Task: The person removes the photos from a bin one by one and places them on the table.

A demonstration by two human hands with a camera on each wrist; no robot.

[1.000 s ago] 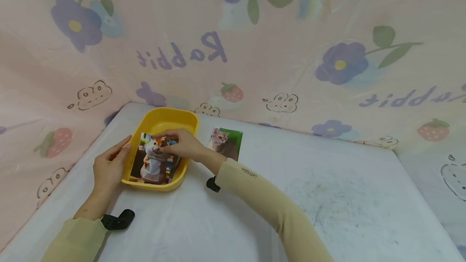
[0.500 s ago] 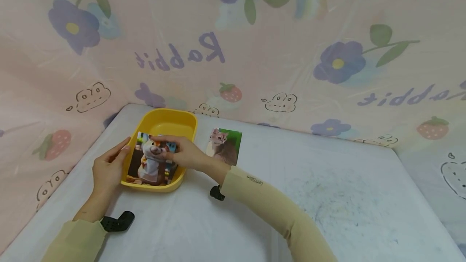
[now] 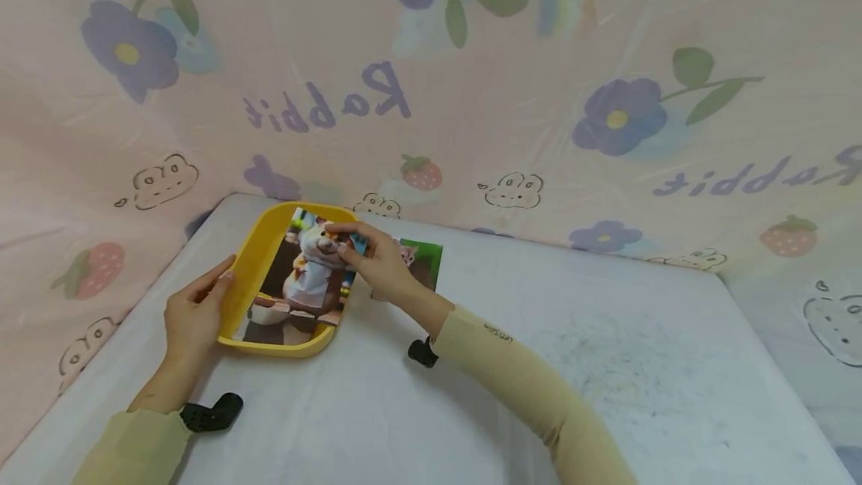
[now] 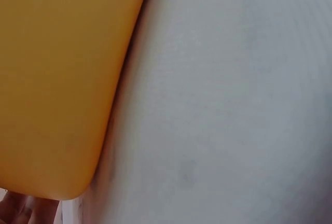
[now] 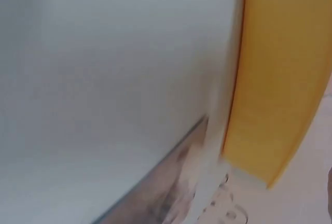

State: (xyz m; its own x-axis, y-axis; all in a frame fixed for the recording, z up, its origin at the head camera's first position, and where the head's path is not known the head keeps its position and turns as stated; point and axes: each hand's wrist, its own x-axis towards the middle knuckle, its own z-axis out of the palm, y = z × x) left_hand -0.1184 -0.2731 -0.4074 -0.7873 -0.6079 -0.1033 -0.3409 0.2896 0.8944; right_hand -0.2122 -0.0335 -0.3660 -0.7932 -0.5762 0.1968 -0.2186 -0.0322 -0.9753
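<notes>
A yellow plastic tray (image 3: 244, 287) sits at the table's far left corner. A hamster photo (image 3: 304, 283) leans inside it, its top edge raised to the tray's far rim. My right hand (image 3: 377, 257) pinches that photo's upper right corner. My left hand (image 3: 195, 313) rests with straight fingers against the tray's left wall. A cat photo (image 3: 424, 264) lies flat on the white table just right of the tray, partly hidden by my right hand. The left wrist view shows the tray's yellow wall (image 4: 57, 79); the right wrist view shows the tray's edge (image 5: 275, 79), blurred.
The table (image 3: 539, 380) has a white cover with faint grey smudges at its right middle. A pink printed curtain (image 3: 471, 81) closes off the back and left sides, close behind the tray. Black wrist camera mounts (image 3: 212, 412) sit by both sleeves.
My right hand has lifted the hamster photo's top edge up and back toward the tray's far rim, so it stands steeper. The left hand stays on the tray's side.
</notes>
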